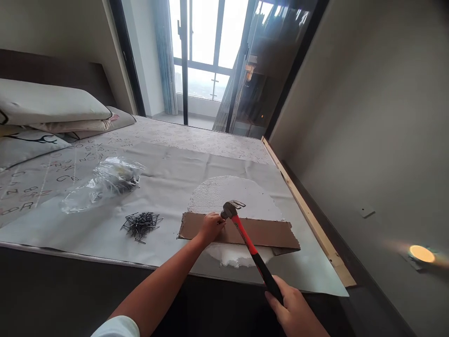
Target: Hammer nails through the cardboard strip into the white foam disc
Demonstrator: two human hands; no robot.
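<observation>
A brown cardboard strip [259,232] lies across a round white foam disc [231,194] on a grey sheet spread over the bed. My left hand [210,226] rests on the strip's left part, fingers pinched together at a small thing I cannot make out, likely a nail. My right hand [293,311] grips the black end of a red-handled claw hammer [245,236]. The hammer's dark head [229,209] sits just right of my left fingertips, close above the cardboard.
A heap of loose dark nails [141,223] lies left of the cardboard. A crumpled clear plastic bag [101,185] sits behind it. Pillows [49,105] are stacked at the far left. A wooden slat [308,217] borders the bed's right side; a grey wall stands beyond.
</observation>
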